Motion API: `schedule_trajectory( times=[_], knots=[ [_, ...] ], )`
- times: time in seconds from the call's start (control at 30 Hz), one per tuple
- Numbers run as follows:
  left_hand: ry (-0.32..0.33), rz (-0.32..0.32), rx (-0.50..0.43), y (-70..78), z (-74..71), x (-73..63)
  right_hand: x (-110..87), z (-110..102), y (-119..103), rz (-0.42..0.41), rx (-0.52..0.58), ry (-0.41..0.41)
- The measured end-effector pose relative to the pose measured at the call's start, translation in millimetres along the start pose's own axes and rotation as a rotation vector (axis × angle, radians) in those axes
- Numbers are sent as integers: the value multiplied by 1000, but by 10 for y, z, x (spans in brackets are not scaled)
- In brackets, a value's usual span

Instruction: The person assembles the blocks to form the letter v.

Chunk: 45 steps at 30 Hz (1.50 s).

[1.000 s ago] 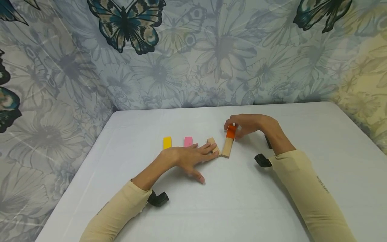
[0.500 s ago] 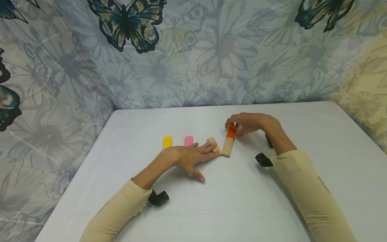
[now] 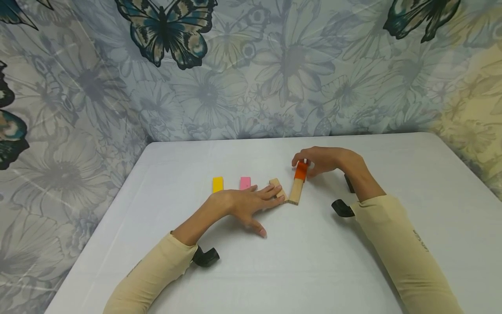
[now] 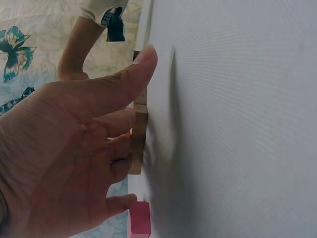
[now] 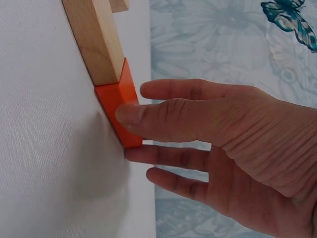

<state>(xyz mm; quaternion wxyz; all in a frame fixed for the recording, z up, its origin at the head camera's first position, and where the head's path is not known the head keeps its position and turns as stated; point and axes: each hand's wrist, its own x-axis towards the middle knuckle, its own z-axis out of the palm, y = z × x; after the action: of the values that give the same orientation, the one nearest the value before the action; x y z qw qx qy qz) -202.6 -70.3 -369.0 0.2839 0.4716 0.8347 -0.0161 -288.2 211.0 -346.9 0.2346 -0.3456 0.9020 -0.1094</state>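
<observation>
And there, the orange block (image 3: 300, 171) was pinched by the right hand (image 3: 323, 160), end to end with a plain block (image 3: 296, 192); another wooden block (image 3: 274, 181) was partly covered by the left hand (image 3: 247, 205), fingers spread.

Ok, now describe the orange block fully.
The orange block is a small, plain, straight-edged bar with smooth, evenly coloured faces, perhaps painted wood. It lies on the white table, its near end against a bare wooden block. The right hand holds it, the thumb covering part of one side.
</observation>
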Motion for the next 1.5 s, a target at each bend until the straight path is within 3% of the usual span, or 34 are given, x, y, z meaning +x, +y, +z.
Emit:
schedule_trajectory(
  times=[0.23,0.63,0.77,1.07,1.3,1.5],
  knots=[
    [6,3,1,5,-10,0,-98,-70,-51,28,12,43],
    [11,5,9,-15,15,-7,-563,-214,-1,160,42,149],
    [12,9,12,-22,15,-9,-657,-203,80,228,35,108],
    [15,8,13,-32,38,3,-701,-98,185,475,55,-110],
    [12,4,14,-3,21,-7,-743,-35,188,605,1,-107],
    [7,6,7,-4,10,0,-724,-7,198,616,-44,-114]
  ],
)
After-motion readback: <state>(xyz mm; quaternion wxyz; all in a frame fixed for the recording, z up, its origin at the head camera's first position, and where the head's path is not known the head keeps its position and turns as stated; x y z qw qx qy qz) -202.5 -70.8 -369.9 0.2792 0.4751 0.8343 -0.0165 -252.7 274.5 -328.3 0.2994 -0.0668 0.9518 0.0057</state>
